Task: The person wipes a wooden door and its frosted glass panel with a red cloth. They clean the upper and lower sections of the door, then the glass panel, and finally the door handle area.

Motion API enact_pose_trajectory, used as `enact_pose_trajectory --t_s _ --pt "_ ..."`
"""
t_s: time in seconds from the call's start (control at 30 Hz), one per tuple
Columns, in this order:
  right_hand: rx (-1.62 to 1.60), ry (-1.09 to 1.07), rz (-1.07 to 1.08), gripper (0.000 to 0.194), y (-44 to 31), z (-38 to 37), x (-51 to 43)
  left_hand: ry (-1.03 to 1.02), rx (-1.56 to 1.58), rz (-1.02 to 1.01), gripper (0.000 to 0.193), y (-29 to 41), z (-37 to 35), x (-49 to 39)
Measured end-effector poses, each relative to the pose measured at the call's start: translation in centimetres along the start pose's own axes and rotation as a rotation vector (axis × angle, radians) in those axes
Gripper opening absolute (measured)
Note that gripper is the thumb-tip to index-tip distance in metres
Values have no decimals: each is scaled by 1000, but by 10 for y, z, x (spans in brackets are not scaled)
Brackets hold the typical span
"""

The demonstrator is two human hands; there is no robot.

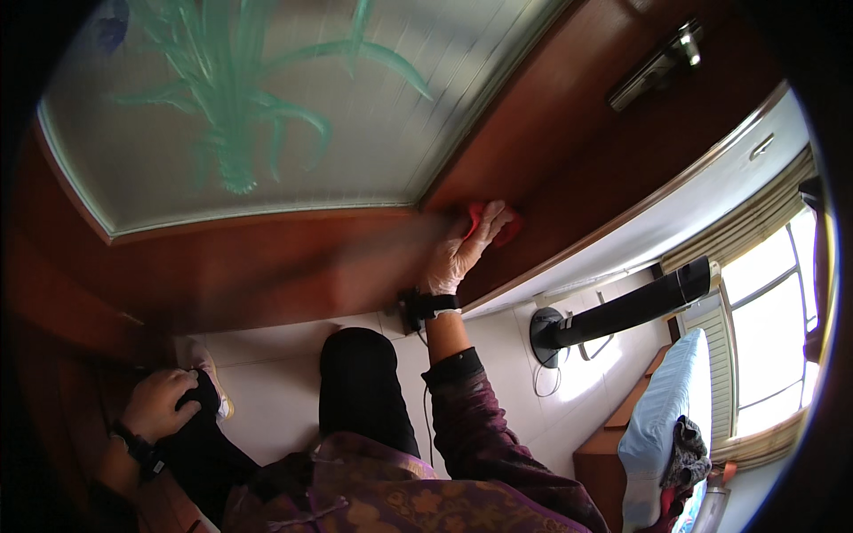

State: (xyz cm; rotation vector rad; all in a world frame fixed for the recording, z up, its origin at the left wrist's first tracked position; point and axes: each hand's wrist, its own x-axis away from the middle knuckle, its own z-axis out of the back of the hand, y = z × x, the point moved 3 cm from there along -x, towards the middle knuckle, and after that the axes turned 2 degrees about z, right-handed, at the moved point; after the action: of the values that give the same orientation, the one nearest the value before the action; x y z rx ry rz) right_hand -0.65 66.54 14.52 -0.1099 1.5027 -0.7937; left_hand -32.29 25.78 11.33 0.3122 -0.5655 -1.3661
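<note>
My right hand (pixel 466 248), in a thin clear glove with a black band at the wrist, presses a red cloth (pixel 510 225) against the brown wooden door (pixel 320 266). The cloth lies just beyond the lower right corner of the door's frosted glass panel (pixel 346 146), which bears a green plant design. At the lower left my left hand (pixel 156 403) rests over my black-trousered knee, thumb and fingers apart, holding nothing that shows. It wears a black band at the wrist.
A metal door handle (pixel 656 65) is at the upper right. A black tower fan (pixel 626 310) stands on the pale tiled floor (pixel 280 373), with a cable near my right arm. Farther right is a bed (pixel 660 393) with light blue bedding, beside a bright window.
</note>
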Motion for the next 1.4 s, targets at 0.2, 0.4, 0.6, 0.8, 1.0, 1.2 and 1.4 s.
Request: enact_pose_trajectory --t_s 0.2,0.4,0.6,0.8,1.0,1.2,1.4 --pt "1 54 415 62 -102 -24 -91 -13 -45 44 36 -4 -2 3" --pt "-49 -129 852 60 -202 -32 -169 -1 11 -17 37 -2 0 10" --pt "80 -197 771 64 -189 -30 -150 240 244 -155 32 25 -2 -18" --pt "245 -266 747 57 -152 -29 -92 230 636 -288 31 29 -32 -76" --pt "298 -427 837 47 -164 -23 -111 -105 -39 239 30 1 -56 -72" --pt "286 -159 967 32 -231 -38 -218 -106 -53 285 32 -7 -57 -74" --pt "-76 26 959 26 -334 -49 -318 -156 -76 323 36 -25 -77 -86"
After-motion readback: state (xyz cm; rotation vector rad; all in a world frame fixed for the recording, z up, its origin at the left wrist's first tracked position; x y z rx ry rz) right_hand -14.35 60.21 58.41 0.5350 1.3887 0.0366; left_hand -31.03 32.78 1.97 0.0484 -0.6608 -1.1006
